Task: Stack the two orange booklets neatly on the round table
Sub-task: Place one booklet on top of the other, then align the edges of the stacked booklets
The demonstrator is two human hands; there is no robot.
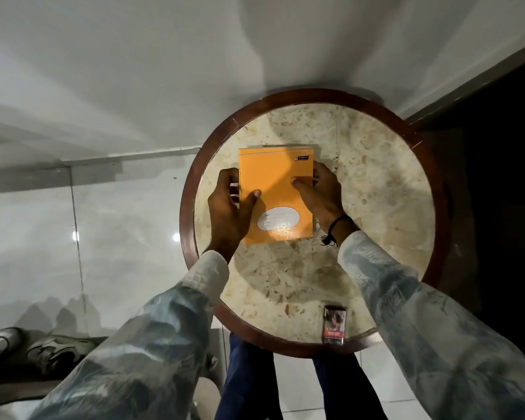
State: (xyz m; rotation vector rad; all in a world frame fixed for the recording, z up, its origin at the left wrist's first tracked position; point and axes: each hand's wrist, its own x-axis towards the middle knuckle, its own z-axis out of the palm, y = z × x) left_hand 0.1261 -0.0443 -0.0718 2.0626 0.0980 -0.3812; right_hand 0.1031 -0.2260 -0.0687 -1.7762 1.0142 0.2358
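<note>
View, head: one wide-angle camera, worn on the person's head, set above the round table (376, 177) and looking steeply down onto its top. Facing: forward and down, the far rim of the table toward the picture's top, the near rim toward the bottom. Nearness: close; the table fills the middle and right of the frame, its whole rim in view. Both sleeves enter from the bottom corners and run up toward the table's centre. Left of the table: glossy floor tiles. Right of the table: a dark area, detail not readable. Edges bend with the wide lens. Shared ground: none, single view only.
</note>
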